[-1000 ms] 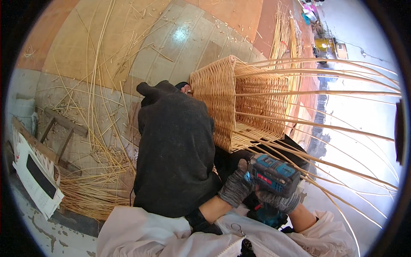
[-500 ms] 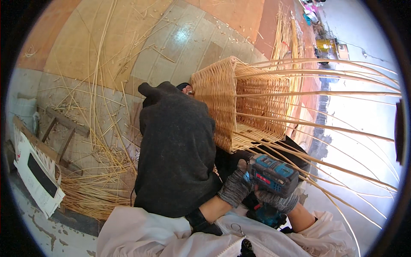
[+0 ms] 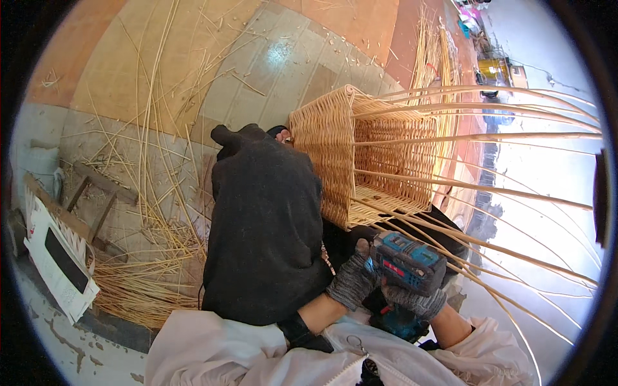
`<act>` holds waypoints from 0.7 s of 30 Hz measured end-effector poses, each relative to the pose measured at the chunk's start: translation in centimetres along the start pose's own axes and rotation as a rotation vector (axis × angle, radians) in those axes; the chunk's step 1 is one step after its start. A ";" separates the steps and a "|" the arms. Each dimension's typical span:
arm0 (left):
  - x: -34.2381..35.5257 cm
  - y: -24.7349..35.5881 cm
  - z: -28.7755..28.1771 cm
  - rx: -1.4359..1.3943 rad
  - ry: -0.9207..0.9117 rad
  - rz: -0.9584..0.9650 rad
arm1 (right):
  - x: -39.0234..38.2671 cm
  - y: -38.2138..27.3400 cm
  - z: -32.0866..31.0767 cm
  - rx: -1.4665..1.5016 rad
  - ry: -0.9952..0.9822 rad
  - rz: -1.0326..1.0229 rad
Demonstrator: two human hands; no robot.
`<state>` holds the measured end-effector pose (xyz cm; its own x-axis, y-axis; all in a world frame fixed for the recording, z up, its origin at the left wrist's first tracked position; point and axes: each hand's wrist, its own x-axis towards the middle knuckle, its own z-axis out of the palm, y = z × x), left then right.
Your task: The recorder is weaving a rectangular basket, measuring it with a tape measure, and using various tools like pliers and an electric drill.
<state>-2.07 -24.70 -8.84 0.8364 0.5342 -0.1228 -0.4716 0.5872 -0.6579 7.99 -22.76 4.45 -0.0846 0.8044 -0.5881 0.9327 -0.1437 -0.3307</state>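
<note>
Head view: my left hand, in a grey knit glove, is wrapped round the front of the cordless drill. My right hand, also gloved, grips it from below at the handle. Both closed on the tool. The drill sits over my lap, its long axis running left to right, nose toward the left hand. The half-woven wicker basket lies just above and ahead of the drill, on its side, open mouth to the right, long stakes fanning out rightward. Count: one drill, one basket, two gloves. Loose reeds are piled on the tiled floor, left.
</note>
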 end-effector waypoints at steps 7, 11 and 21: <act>0.1 0.1 -0.3 -0.051 -0.075 0.020 | 0.6 1.6 1.7 -0.058 0.103 -0.076; -0.5 -0.2 0.5 0.017 0.094 0.038 | 0.4 0.0 0.3 -0.127 0.151 -0.162; -0.5 -0.9 -0.6 0.070 0.026 -0.054 | -1.9 0.5 0.3 0.062 0.092 0.016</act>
<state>-1.89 -25.85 -8.68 0.8678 0.4850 -0.1080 -0.4429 0.6565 -0.6107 8.53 -24.54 5.14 -0.0346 0.8507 -0.5245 0.9101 -0.1900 -0.3682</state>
